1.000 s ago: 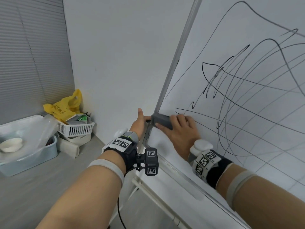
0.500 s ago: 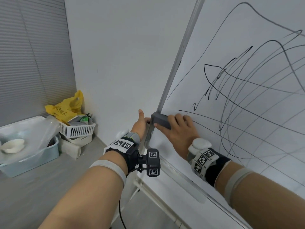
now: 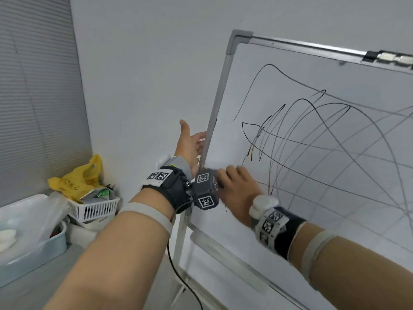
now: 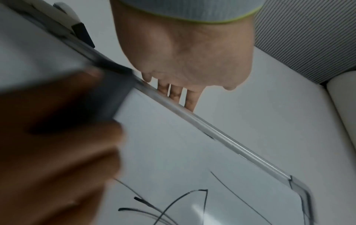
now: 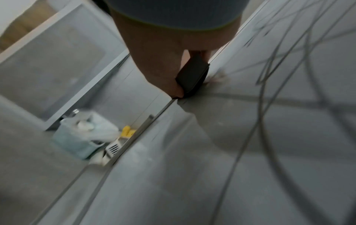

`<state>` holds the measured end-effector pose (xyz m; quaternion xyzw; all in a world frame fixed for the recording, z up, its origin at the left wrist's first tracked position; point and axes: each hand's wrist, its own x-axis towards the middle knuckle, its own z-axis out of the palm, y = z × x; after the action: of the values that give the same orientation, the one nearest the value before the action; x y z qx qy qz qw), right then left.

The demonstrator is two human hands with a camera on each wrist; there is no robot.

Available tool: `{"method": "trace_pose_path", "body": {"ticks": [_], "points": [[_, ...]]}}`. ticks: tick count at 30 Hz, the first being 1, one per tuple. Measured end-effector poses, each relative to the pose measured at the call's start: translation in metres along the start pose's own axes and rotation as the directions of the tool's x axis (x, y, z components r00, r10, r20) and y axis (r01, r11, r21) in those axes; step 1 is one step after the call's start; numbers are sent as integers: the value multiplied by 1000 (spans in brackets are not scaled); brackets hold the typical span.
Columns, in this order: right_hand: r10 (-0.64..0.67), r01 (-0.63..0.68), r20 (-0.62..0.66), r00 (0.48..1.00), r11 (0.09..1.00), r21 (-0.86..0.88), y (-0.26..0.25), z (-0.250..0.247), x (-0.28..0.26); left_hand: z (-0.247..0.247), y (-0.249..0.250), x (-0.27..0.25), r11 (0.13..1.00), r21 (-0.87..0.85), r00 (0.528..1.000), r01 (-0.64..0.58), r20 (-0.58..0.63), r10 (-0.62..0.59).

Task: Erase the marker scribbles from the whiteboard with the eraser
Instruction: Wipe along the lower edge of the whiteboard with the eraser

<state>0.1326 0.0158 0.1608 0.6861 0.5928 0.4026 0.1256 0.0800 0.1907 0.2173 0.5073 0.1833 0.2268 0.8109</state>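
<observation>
The whiteboard (image 3: 290,61) stands tilted on the right, covered with black marker scribbles (image 3: 312,139). My right hand (image 3: 230,177) grips the dark grey eraser (image 5: 192,76) and presses it flat on the board's lower left, close to the left frame. In the head view the left wrist camera hides most of the eraser. My left hand (image 3: 192,142) is on the board's left frame (image 3: 212,121), above the eraser. Its fingers (image 4: 190,99) lie straight behind the frame and the thumb sticks up, free.
A light blue tub (image 3: 33,247), a white basket (image 3: 93,209) and a yellow bag (image 3: 76,182) sit on the floor by the wall at left. Grey blinds (image 3: 33,97) cover the far left. The board's tray (image 3: 223,249) runs along its bottom edge.
My left hand has slid up the frame, away from the eraser. The right hand still holds the eraser at the lower left. The head view has tilted up and shows the board's top corner.
</observation>
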Motion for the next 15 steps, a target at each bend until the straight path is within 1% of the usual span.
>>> {"method": "trace_pose_path", "body": {"ticks": [2,3,5,6,8,10,11,13,15], "points": [[-38,36,35,999,998,45,-12,7,-16,-3,-4,2,999,25,1000,-20,-3,21],[-41,40,23,999,997,64,-11,6,-18,-4,-7,3,999,34,999,-33,-5,34],[-29,31,-30,999,998,45,-3,0,-11,-7,-12,1,999,28,999,-35,-7,36],[5,-3,-48,999,1000,29,4,-5,-3,-7,-13,0,999,22,999,-36,-6,36],[132,-132,-72,989,991,-2,21,-21,19,-7,-13,0,999,13,999,-36,-13,36],[253,-255,-135,958,967,-3,37,-39,40,-6,-11,-3,999,20,999,-46,-24,47],[293,-298,-172,940,955,-1,44,-47,48,-5,-9,-5,998,36,998,-52,-34,53],[345,-353,-216,913,936,3,53,-56,57,-5,-6,-8,997,66,997,-45,-66,50],[360,-369,-209,909,929,-3,52,-57,57,-6,-3,-10,997,76,997,-34,-60,38]]}}
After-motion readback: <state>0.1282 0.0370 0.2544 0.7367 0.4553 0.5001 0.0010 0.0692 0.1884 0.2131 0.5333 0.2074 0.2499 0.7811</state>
